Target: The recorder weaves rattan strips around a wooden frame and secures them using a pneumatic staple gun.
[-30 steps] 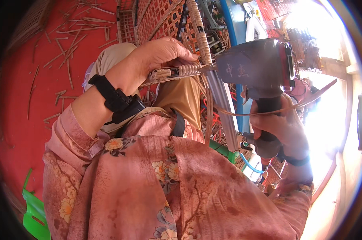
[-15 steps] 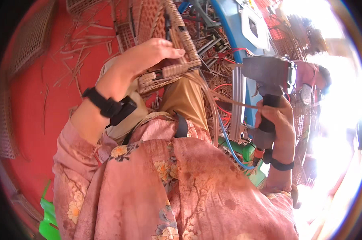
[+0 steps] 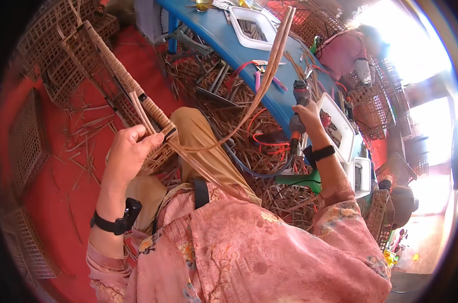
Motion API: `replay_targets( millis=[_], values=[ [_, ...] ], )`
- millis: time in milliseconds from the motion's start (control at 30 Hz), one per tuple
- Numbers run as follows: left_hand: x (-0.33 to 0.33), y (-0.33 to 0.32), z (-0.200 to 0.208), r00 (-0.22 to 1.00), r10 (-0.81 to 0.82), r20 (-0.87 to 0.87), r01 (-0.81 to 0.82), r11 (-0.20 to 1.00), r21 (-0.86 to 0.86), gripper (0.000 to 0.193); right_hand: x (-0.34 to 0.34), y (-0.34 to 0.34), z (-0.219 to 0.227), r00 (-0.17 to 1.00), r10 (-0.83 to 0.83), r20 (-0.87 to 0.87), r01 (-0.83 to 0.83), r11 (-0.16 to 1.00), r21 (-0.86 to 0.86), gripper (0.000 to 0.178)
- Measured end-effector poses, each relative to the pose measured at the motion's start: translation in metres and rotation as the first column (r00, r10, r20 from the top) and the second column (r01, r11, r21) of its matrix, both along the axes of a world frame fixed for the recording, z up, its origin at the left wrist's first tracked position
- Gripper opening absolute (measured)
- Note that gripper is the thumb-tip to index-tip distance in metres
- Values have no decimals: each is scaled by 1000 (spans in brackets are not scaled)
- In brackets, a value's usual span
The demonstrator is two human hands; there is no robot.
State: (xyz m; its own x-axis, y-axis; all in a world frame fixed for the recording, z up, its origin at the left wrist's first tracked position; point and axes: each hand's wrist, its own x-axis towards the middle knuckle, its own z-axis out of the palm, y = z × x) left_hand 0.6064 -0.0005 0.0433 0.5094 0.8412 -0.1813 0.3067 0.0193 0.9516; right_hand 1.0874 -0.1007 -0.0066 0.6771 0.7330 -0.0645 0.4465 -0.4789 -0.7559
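My left hand [image 3: 128,156] pinches thin brown rattan strips at the near corner of a woven basket frame [image 3: 122,76]. The frame's wrapped rim runs from that corner toward the far left. Long rattan strips [image 3: 250,108] trail from the corner, one group arching up over the blue table and another crossing my lap. My right hand [image 3: 308,117] is closed around the grip of a dark air nail gun [image 3: 301,90] above the table's near edge. A blue hose [image 3: 269,175] leads up to the orange fitting under its handle.
The blue table [image 3: 216,38] carries a white tray [image 3: 252,28], scissors [image 3: 269,62] and pink-handled pliers [image 3: 258,81]. More white trays [image 3: 337,126] stand beside my right arm. Cut strips litter the red floor [image 3: 82,177]. Woven baskets [image 3: 29,139] lie at left; a person [image 3: 342,53] sits across the table.
The view has turned rightward. The basket frame has swung to the left with my left hand. My right hand has carried the nail gun over the table's edge, its body now seen end-on.
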Motion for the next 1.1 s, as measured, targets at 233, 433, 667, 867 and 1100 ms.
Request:
replay_targets(
  millis=[233, 433, 667, 867, 1100],
  values=[
    [-6, -1, 2, 992, 78, -101, -74, 996, 39, 29, 57, 44, -40, 930, -6, 366, 136, 934, -330, 52],
    [-12, -1, -6, 994, 111, 12, -108, 983, -150, 24, 8, 99, -17, 698, 171, 695, 44, 959, -280, 56],
    [-11, 2, -14, 989, 120, 85, -110, 988, -112, 26, -27, 142, -42, 789, 381, 483, -144, 878, -457, 47],
    [-18, 3, -18, 964, 207, 166, -163, 956, -246, 21, -10, 142, -12, 629, 444, 639, -43, 840, -541, 39],
    [-19, 6, -3, 862, 354, 362, -370, 929, -27, 19, -87, 97, 97, 870, 343, 355, -340, 938, -74, 35]
  ],
)
